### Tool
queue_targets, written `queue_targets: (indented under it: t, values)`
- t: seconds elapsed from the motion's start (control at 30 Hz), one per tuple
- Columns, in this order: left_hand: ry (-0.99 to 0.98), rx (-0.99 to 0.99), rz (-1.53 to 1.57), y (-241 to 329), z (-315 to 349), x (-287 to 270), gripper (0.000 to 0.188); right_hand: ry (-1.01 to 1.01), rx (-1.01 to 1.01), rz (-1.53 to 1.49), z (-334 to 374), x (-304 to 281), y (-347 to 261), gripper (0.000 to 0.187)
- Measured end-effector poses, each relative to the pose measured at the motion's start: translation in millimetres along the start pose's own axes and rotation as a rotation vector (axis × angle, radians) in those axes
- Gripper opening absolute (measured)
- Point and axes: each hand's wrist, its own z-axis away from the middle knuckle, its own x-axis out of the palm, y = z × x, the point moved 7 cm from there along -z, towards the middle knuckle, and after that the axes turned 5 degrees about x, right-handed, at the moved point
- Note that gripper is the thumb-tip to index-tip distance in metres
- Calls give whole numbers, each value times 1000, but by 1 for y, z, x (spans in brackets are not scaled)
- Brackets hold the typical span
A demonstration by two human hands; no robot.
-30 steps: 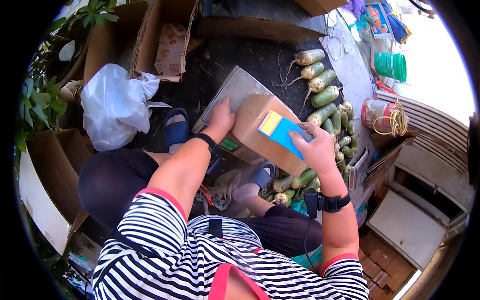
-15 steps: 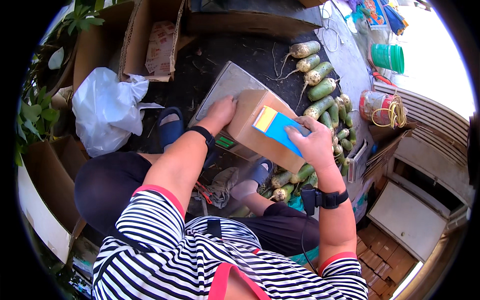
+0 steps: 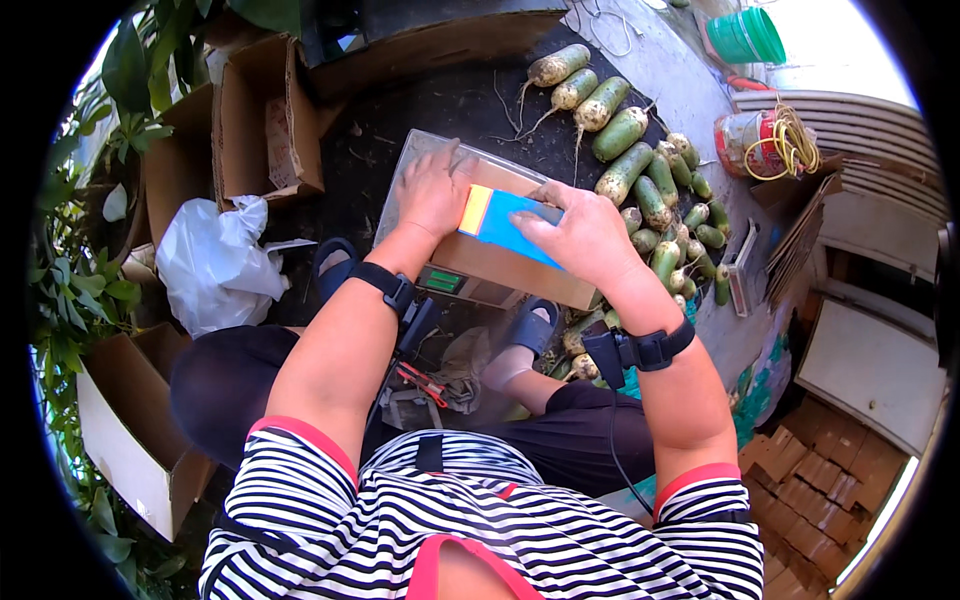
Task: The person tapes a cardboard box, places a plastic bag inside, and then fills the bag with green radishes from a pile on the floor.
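Since the earlier frames, the left hand [image 3: 437,192] has been spread out at the left end of the brown box [image 3: 490,263], and the blue-and-yellow booklet [image 3: 513,228] has been brought close beside it. The booklet is pinched between thumb and fingers of the right hand [image 3: 592,235], over the box's top; the left hand is laid flat and open, its fingers apart. The box is set across the right part of the scale [image 3: 396,190], whose upper-left corner is left uncovered and whose green display [image 3: 442,281] is shown at the near edge. The space beyond the scale's right edge is crowded by green-and-white radishes [image 3: 622,172], some hidden by the right forearm. Below the near edge, a red-handled tool [image 3: 422,383] is seen beside a grey rag [image 3: 462,365]. To the left, a white plastic bag [image 3: 222,268] is placed below open cartons [image 3: 262,130]. The dark ground sheet [image 3: 440,105] is bordered at its right edge by grey floor [image 3: 683,95], where a green bucket [image 3: 745,37] and a cord-draped pail [image 3: 745,145] are kept.
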Motion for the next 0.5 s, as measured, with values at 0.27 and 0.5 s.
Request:
queue_targets:
  t: [0.27, 0.5]
  values:
    - [52, 16, -146, 0, 1, -3, 61, -31, -23, -291, 52, -46, 137, 39]
    - [50, 55, -247, 5, 4, -3, 58, -59, 23, -197, 46, -28, 184, 45]
